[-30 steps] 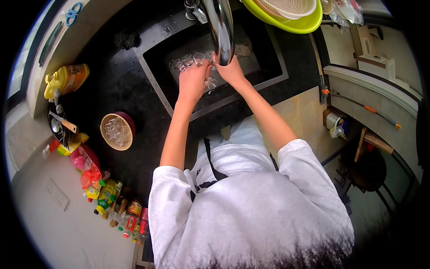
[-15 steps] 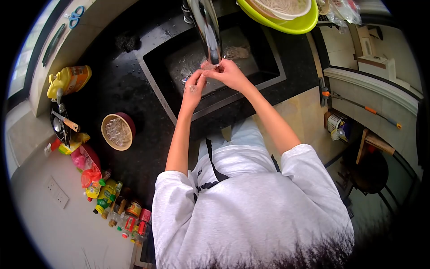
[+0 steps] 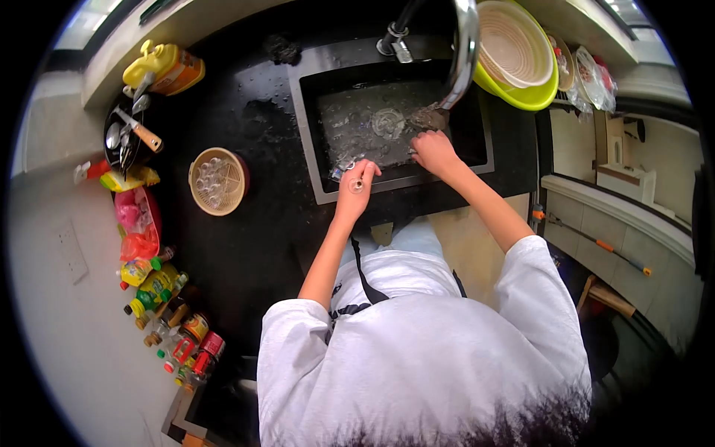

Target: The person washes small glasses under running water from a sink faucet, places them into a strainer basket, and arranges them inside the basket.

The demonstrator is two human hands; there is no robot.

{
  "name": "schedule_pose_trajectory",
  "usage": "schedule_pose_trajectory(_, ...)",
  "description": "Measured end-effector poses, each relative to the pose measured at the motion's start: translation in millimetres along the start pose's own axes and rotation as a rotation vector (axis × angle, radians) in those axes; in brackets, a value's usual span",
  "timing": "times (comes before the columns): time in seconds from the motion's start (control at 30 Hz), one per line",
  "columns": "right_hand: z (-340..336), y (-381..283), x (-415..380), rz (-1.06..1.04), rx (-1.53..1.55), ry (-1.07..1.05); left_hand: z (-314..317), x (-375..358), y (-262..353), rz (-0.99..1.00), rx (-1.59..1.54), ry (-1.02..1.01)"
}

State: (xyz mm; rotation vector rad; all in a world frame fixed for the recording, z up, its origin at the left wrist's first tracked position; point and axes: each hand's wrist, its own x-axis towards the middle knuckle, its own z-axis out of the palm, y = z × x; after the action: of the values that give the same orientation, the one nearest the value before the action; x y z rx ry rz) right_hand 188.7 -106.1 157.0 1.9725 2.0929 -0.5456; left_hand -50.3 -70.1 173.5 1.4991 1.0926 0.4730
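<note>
My left hand (image 3: 360,186) is over the front left of the sink (image 3: 307,141), its fingers curled around a small clear piece. A clear round outline shows against the back of this hand. Shiny clear pieces (image 3: 342,167) lie in the sink corner beside its fingertips. Toward the sink's front right, my right hand (image 3: 436,153) has its fingers bent together, below the faucet spout (image 3: 458,86); I cannot tell what is in them. A brown crumpled item (image 3: 428,117) lies just beyond those fingers. Left of it, a round ringed shape (image 3: 387,124) shows on the wet sink bottom.
Left on the black counter stands a beige basket (image 3: 237,167) with several small clear pieces (image 3: 214,181). A yellow jug (image 3: 167,68), utensils (image 3: 135,132) and several bottles (image 3: 182,339) line the wall. A green basin (image 3: 532,97) with a strainer (image 3: 514,45) sits behind right.
My hands, together under the spout before, have parted: the left is at the front left of the sink, the right toward the front right. The camera view has shifted.
</note>
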Motion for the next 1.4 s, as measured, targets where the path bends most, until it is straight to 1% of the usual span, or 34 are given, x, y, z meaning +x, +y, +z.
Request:
schedule_pose_trajectory(0.07,-21,-21,8,-0.122,0.089,0.092,-3,-12,4,0.031,-0.064,0.061)
schedule_pose_trajectory(0.1,-35,-34,20,-0.178,0.062,0.093,-5,-15,6,0.046,-0.107,0.125)
schedule_pose_trajectory(0.17,-62,-66,31,-0.255,0.182,0.307,-15,-36,3,0.045,-0.160,0.213)
schedule_pose_trajectory(0.2,-81,-84,42,-0.294,0.166,0.299,-20,-44,4,-0.003,-0.202,0.277)
schedule_pose_trajectory(0.27,-120,-137,61,-0.299,0.446,0.282,-26,-59,-2,-0.065,-0.267,0.370)
schedule_pose_trajectory(0.33,-138,-190,88,-0.482,0.557,0.356,-29,-73,-13,-0.127,-0.420,0.389)
schedule_pose_trajectory(0.37,-143,-219,102,-0.533,0.593,0.350,-25,-76,-16,-0.100,-0.437,0.456)
schedule_pose_trajectory(0.4,-144,-244,116,-0.580,0.632,0.347,-26,-80,-20,-0.127,-0.453,0.452)
schedule_pose_trajectory(0.47,-129,-285,149,-0.709,0.486,0.445,-32,-87,-14,-0.171,-0.466,0.471)
schedule_pose_trajectory(0.5,-123,-299,164,-0.724,0.418,0.418,-33,-90,-14,-0.176,-0.471,0.488)
schedule_pose_trajectory(0.53,-115,-310,175,-0.737,0.418,0.408,-34,-93,-16,-0.181,-0.464,0.492)
schedule_pose_trajectory(0.6,-102,-326,189,-0.692,0.207,0.350,-34,-98,-19,-0.189,-0.461,0.506)
schedule_pose_trajectory(0.63,-95,-330,193,-0.688,0.132,0.360,-34,-101,-21,-0.188,-0.466,0.519)
schedule_pose_trajectory(0.67,-88,-334,196,-0.700,0.133,0.353,-35,-104,-24,-0.189,-0.469,0.531)
schedule_pose_trajectory(0.73,-79,-339,199,-0.663,0.065,0.371,-37,-107,-26,-0.200,-0.480,0.547)
schedule_pose_trajectory(0.77,-75,-340,202,-0.646,0.031,0.347,-38,-107,-26,-0.202,-0.488,0.549)
schedule_pose_trajectory(0.8,-73,-341,202,-0.648,0.033,0.343,-36,-108,-29,-0.207,-0.489,0.551)
schedule_pose_trajectory(0.87,-71,-341,204,-0.658,0.037,0.332,-34,-105,-35,-0.274,-0.619,0.504)
schedule_pose_trajectory(1.0,-74,-338,198,-0.641,0.070,0.327,-42,-101,-30,-0.272,-0.601,0.443)
schedule_pose_trajectory(1.07,-86,-330,184,-0.632,0.174,0.334,-39,-98,-36,-0.262,-0.623,0.412)
schedule_pose_trajectory(1.1,-90,-319,176,-0.658,0.304,0.451,-41,-99,-35,-0.264,-0.617,0.397)
schedule_pose_trajectory(1.13,-99,-305,161,-0.640,0.306,0.458,-46,-99,-33,-0.344,-0.650,0.339)
schedule_pose_trajectory(1.17,-113,-288,141,-0.588,0.493,0.350,-49,-95,-29,-0.419,-0.679,0.278)
schedule_pose_trajectory(1.2,-123,-268,120,-0.528,0.680,0.247,-48,-88,-25,-0.413,-0.666,0.253)
schedule_pose_trajectory(1.23,-123,-245,96,-0.489,0.821,0.143,-47,-80,-21,-0.395,-0.501,0.239)
schedule_pose_trajectory(1.27,-120,-220,74,-0.448,0.963,0.045,-45,-68,-18,-0.374,-0.409,0.210)
schedule_pose_trajectory(1.3,-116,-195,51,-0.408,0.986,0.000,-43,-56,-16,-0.352,-0.317,0.183)
schedule_pose_trajectory(1.33,-110,-172,33,-0.365,1.010,-0.043,-39,-39,-19,-0.243,-0.150,0.071)
schedule_pose_trajectory(1.37,-98,-150,21,-0.304,1.045,-0.029,-34,-21,-19,-0.126,0.014,-0.043)
schedule_pose_trajectory(1.4,-97,-134,16,-0.259,1.058,0.009,-29,-6,-6,-0.166,0.081,-0.106)
